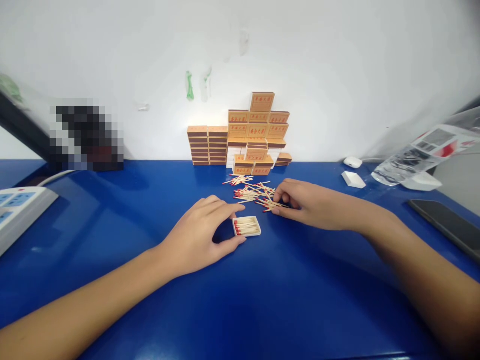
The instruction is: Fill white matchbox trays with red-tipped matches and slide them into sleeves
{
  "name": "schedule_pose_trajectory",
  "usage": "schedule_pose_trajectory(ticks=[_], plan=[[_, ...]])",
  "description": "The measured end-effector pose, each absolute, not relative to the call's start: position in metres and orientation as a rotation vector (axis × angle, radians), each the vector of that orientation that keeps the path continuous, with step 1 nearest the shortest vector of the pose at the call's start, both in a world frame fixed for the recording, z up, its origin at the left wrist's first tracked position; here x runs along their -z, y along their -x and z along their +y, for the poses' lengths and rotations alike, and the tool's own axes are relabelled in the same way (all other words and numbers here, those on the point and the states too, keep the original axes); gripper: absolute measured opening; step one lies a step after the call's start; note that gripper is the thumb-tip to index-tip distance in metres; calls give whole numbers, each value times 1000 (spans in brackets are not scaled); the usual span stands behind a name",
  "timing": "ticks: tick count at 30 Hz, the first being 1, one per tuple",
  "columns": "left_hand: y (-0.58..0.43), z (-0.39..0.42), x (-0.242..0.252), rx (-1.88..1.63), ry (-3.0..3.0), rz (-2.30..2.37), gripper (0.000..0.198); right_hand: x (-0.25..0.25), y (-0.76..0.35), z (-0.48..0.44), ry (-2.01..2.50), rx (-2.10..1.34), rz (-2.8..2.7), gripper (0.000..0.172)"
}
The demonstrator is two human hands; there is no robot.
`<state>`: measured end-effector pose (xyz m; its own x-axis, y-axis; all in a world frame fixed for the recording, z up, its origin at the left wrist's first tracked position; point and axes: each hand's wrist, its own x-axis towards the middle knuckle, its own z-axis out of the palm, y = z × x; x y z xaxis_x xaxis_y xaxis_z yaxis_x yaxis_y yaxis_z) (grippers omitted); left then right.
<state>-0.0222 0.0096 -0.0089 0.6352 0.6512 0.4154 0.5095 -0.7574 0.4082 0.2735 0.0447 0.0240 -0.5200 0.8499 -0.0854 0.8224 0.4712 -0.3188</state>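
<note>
A small white matchbox tray (257, 233) lies on the blue table, partly filled with red-tipped matches laid side by side. Around its left end my left hand (200, 232) is curved, thumb at the near edge and fingers at the far side, gripping it. My right hand (305, 202) is at the right end of a loose heap of matches (249, 193), fingers closed on a few of them. How many matches sit between those fingertips is hidden. Some further matches lie behind the heap.
Stacked matchboxes (258, 131) stand against the wall, with more piled to their left (208, 145). At right are a white earbud case (353, 162), a small white block (353, 180), a clear plastic wrapper (412, 155) and a black phone (442, 220). A power strip (28, 215) sits at left.
</note>
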Motion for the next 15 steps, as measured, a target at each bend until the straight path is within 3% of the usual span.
schedule_pose_trajectory(ticks=[15], plan=[[22, 9, 8, -833, -2604, 900, 46, -28, -273, 45, 1519, -636, -2623, 34]])
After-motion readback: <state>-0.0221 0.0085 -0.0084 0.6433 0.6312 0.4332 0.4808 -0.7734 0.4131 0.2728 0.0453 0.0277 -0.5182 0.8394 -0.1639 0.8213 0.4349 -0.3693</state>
